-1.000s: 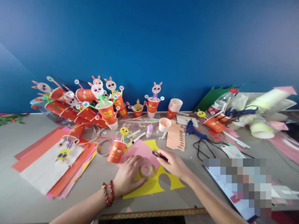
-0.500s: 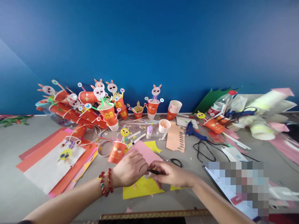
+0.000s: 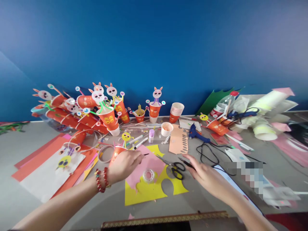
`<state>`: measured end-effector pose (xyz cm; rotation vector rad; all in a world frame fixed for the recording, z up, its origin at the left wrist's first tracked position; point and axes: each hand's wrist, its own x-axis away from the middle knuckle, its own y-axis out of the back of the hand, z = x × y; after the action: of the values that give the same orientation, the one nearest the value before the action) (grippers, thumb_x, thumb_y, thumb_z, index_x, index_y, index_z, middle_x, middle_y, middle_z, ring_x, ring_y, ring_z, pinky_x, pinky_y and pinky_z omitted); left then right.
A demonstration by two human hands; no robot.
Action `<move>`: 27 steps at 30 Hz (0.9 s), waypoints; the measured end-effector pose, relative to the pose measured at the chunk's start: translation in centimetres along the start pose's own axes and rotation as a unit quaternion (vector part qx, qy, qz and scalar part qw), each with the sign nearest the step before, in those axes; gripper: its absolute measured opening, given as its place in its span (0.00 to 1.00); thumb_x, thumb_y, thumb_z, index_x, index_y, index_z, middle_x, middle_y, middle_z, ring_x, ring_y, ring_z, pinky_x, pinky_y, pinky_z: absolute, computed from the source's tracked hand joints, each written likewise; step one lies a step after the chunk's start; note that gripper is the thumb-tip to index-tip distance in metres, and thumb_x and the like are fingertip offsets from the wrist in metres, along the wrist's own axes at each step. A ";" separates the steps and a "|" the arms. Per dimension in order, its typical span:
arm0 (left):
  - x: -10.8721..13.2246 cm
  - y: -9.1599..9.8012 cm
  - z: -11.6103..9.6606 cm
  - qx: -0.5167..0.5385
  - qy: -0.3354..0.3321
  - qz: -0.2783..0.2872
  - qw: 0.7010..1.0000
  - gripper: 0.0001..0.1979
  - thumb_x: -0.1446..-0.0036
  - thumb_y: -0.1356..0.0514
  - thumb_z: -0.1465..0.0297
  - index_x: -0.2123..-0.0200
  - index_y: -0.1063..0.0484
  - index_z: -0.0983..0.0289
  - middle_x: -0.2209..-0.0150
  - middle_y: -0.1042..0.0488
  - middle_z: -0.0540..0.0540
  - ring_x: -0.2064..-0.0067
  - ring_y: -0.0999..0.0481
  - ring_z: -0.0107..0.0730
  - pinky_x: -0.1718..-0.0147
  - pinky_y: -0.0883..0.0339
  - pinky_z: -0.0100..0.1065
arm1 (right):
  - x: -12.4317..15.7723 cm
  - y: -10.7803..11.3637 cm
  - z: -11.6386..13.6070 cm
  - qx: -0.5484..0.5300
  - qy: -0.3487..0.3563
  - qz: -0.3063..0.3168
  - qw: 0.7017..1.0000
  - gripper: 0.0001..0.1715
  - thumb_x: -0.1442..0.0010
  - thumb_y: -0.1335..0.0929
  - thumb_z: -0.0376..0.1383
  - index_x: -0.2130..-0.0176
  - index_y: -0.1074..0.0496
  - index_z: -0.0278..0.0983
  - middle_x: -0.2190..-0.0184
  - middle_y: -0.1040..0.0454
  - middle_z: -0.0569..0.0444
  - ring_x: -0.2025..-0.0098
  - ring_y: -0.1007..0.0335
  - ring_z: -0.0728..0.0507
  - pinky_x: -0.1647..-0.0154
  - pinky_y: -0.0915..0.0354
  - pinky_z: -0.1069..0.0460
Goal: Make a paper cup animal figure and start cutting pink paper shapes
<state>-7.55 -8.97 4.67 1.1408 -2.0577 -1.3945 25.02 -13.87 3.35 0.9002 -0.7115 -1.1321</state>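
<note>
My left hand (image 3: 127, 164) is closed above the left edge of a pink paper sheet (image 3: 150, 160). A thin dark tip (image 3: 146, 154) pokes out past its fingers; the rest is hidden. Part of an orange paper cup (image 3: 116, 153) with a yellow face shows behind this hand. My right hand (image 3: 201, 173) grips a slim black pen (image 3: 188, 163), its point facing left. Beside that point lie black-handled scissors (image 3: 177, 169). Between my hands, a small clear ring-shaped roll (image 3: 148, 175) rests on the pink sheet, over cut yellow paper (image 3: 134, 196).
Orange cups with rabbit faces (image 3: 106, 117) crowd the back left. Coloured sheets (image 3: 43, 175) lie at left. Behind the scissors are a peach paper strip (image 3: 176, 141) and a blue glue gun (image 3: 198, 134) with a looping cord. A phone (image 3: 237, 184) lies at right.
My hands have moved apart, the left one leftward and the right one rightward with the black pen. The clear ring and the scissors now show between them. The view has shifted slightly.
</note>
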 end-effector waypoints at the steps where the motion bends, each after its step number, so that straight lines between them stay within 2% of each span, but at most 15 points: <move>1: -0.8 -0.3 -0.2 -0.023 -0.009 0.004 1.000 0.19 0.30 0.56 0.64 0.65 0.28 0.61 0.70 0.25 0.52 0.69 0.24 0.33 0.67 0.33 0.32 | -0.1 0.2 -0.1 -0.042 -0.005 0.004 0.999 0.21 0.34 0.41 0.41 0.43 0.38 0.43 0.74 0.23 0.54 0.74 0.26 0.40 0.73 0.36 0.51; 4: -4.0 -2.1 -1.2 -0.052 0.004 0.009 0.999 0.14 0.32 0.51 0.65 0.63 0.28 0.62 0.66 0.23 0.55 0.64 0.22 0.38 0.64 0.30 0.36 | -0.6 -0.5 0.7 -0.141 -0.009 0.017 0.990 0.12 0.32 0.42 0.39 0.50 0.39 0.43 0.73 0.24 0.56 0.70 0.26 0.43 0.66 0.33 0.50; 6: -5.5 -3.4 -1.6 -0.057 0.027 -0.008 0.998 0.11 0.35 0.47 0.66 0.54 0.30 0.64 0.59 0.23 0.59 0.60 0.21 0.41 0.62 0.28 0.38 | -0.7 -1.8 1.0 -0.174 -0.018 0.007 0.985 0.12 0.32 0.43 0.38 0.50 0.40 0.42 0.72 0.25 0.56 0.71 0.27 0.44 0.67 0.33 0.50; 7: -5.8 -3.8 -1.6 -0.059 0.033 -0.017 0.998 0.14 0.36 0.46 0.68 0.48 0.33 0.64 0.53 0.24 0.61 0.56 0.22 0.43 0.60 0.28 0.40 | -0.5 -2.4 0.9 -0.190 -0.025 0.001 0.981 0.13 0.32 0.43 0.38 0.48 0.42 0.42 0.70 0.25 0.55 0.72 0.29 0.44 0.69 0.33 0.50; 10: -4.4 -4.3 -1.1 -0.056 0.028 -0.038 0.997 0.19 0.36 0.48 0.72 0.42 0.38 0.64 0.45 0.29 0.62 0.45 0.28 0.45 0.49 0.31 0.44 | 0.4 -4.0 -0.2 -0.266 -0.045 0.002 0.963 0.19 0.32 0.41 0.43 0.43 0.46 0.44 0.63 0.25 0.53 0.80 0.35 0.49 0.78 0.36 0.53; 13: -0.9 -4.5 -0.4 -0.013 -0.009 -0.055 0.998 0.17 0.35 0.47 0.67 0.44 0.36 0.64 0.45 0.29 0.62 0.42 0.31 0.44 0.44 0.35 0.45 | 1.3 -4.5 -0.7 -0.359 -0.062 0.045 0.930 0.16 0.32 0.40 0.47 0.50 0.37 0.42 0.62 0.25 0.52 0.83 0.39 0.53 0.84 0.41 0.57; 16: 2.2 -5.2 -0.2 0.042 -0.035 -0.055 0.997 0.22 0.41 0.39 0.62 0.46 0.35 0.62 0.48 0.27 0.60 0.45 0.29 0.45 0.45 0.33 0.46 | 1.3 -4.6 0.1 -0.476 -0.074 0.094 0.871 0.16 0.34 0.37 0.48 0.57 0.34 0.39 0.62 0.25 0.50 0.83 0.40 0.54 0.85 0.41 0.57; 20: 3.6 -6.7 -0.4 0.048 -0.043 -0.055 0.996 0.29 0.47 0.35 0.59 0.44 0.35 0.63 0.47 0.29 0.62 0.46 0.30 0.49 0.46 0.33 0.50 | 0.3 -5.0 1.8 -0.649 -0.038 0.143 0.747 0.21 0.38 0.37 0.51 0.53 0.33 0.39 0.60 0.23 0.45 0.79 0.34 0.50 0.83 0.41 0.56; 22: 3.7 -7.3 -0.5 0.054 -0.035 -0.055 0.996 0.28 0.46 0.35 0.59 0.45 0.35 0.63 0.47 0.30 0.62 0.46 0.31 0.49 0.46 0.33 0.50 | -0.1 -5.4 2.7 -0.676 -0.012 0.151 0.721 0.21 0.39 0.35 0.51 0.53 0.33 0.39 0.63 0.22 0.46 0.78 0.34 0.49 0.82 0.41 0.56; 24: 3.6 -7.7 -0.5 0.066 -0.028 -0.052 0.996 0.25 0.44 0.36 0.61 0.46 0.34 0.62 0.49 0.29 0.61 0.47 0.30 0.48 0.47 0.33 0.48 | -0.5 -5.7 3.5 -0.656 0.004 0.149 0.740 0.19 0.37 0.35 0.49 0.54 0.34 0.39 0.66 0.22 0.48 0.78 0.36 0.50 0.80 0.41 0.56; 25: 3.6 -7.8 -0.5 0.072 -0.026 -0.050 0.996 0.23 0.43 0.37 0.63 0.46 0.34 0.62 0.50 0.29 0.60 0.48 0.30 0.47 0.48 0.33 0.48 | -0.6 -5.9 3.9 -0.628 0.007 0.143 0.765 0.17 0.35 0.36 0.48 0.54 0.34 0.39 0.69 0.22 0.50 0.79 0.37 0.50 0.79 0.40 0.56; 27: 3.5 -7.9 -0.4 0.086 -0.022 -0.049 0.995 0.21 0.42 0.37 0.65 0.47 0.34 0.61 0.51 0.29 0.59 0.49 0.30 0.45 0.49 0.33 0.47 | -1.0 -6.2 4.8 -0.541 0.019 0.108 0.834 0.17 0.32 0.39 0.47 0.56 0.31 0.38 0.74 0.25 0.53 0.78 0.36 0.49 0.76 0.38 0.54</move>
<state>-6.17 -13.37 -2.71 1.3087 -2.2148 -1.3183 17.91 -15.02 0.12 -0.1332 -0.0445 -1.0768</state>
